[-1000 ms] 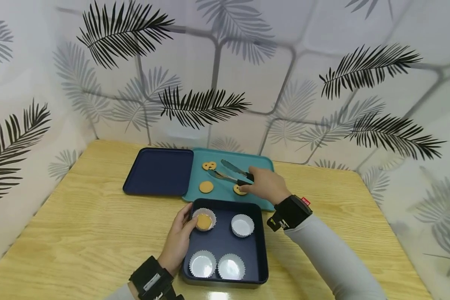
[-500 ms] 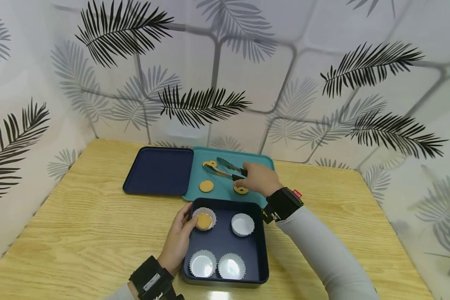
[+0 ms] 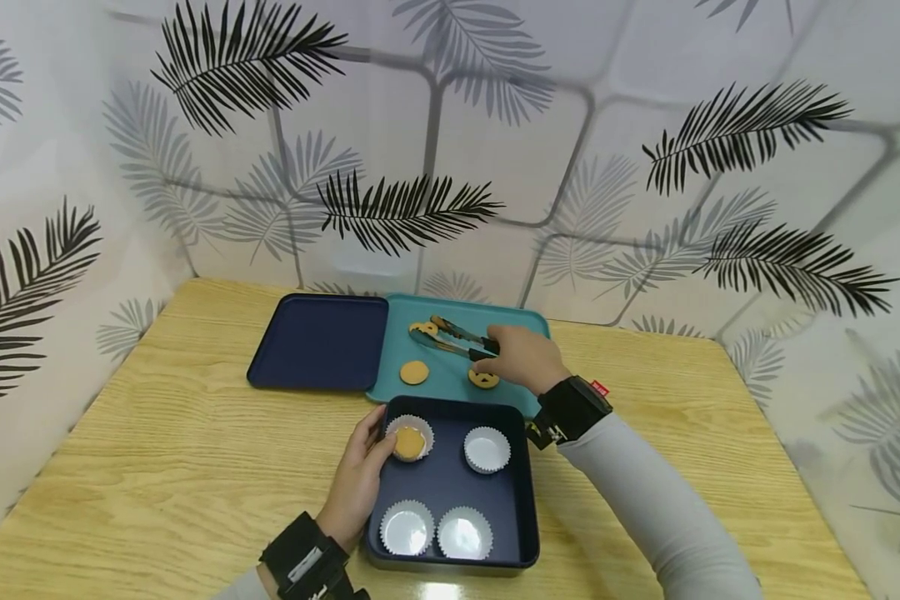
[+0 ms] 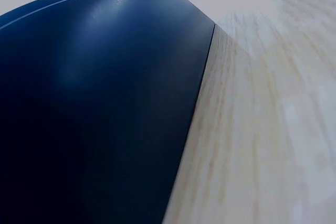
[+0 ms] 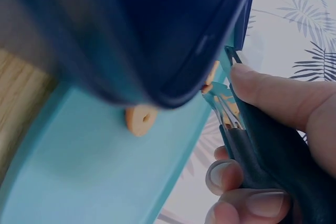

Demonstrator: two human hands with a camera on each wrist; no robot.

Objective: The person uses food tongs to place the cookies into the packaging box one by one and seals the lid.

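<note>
My right hand (image 3: 525, 358) grips black-handled tongs (image 3: 461, 340) over the teal tray (image 3: 513, 321). The tong tips are at the pretzel-shaped cookie (image 3: 423, 328), one arm on each side of its right part. In the right wrist view, thumb and fingers wrap the tong handles (image 5: 262, 150). My left hand (image 3: 360, 467) holds the left wall of the dark blue square pan (image 3: 498, 492), thumb over the rim. Beside that thumb, a white paper cup (image 3: 426, 425) contains a round cookie (image 3: 410, 443). The left wrist view shows only the pan's outer wall (image 4: 121, 93) and tabletop.
Three more paper cups, one at upper right (image 3: 487, 450) and two along the front (image 3: 407, 529), sit in the pan. A plain round cookie (image 3: 414, 372) and one with holes (image 3: 483, 379) lie on the teal tray. A navy tray (image 3: 318, 342) adjoins it on the left.
My right hand has moved the tongs left and slightly away, bringing the tips to the pretzel cookie and narrowing their gap. My left hand stays on the pan.
</note>
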